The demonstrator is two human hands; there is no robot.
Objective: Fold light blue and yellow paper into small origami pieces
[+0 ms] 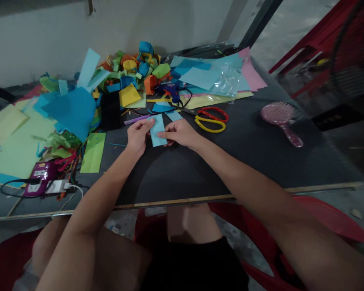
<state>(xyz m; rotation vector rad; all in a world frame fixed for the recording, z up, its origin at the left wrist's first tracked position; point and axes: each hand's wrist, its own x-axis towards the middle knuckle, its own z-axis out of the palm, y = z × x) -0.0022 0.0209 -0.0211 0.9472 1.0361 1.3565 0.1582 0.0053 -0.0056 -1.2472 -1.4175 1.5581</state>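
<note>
A small light blue piece of paper (157,131) is held up over the dark table between my two hands. My left hand (138,134) pinches its upper left edge, thumb on the front. From the right, my right hand (179,133) grips the paper's other edge with the thumb across its face; the fingers behind are partly hidden. Just beyond my right hand lies another light blue scrap (173,115). Scissors (211,119) with one red and one yellow handle rest close to it. A purple pen-like stick (136,120) lies behind my left hand.
Heaped colored paper pieces (130,66) and a blue glue gun (172,91) fill the back. Sheets under clear plastic (227,76) lie back right, a pink hairbrush (281,117) at right. At left are a green paper (93,152) and a purple corded device (42,176).
</note>
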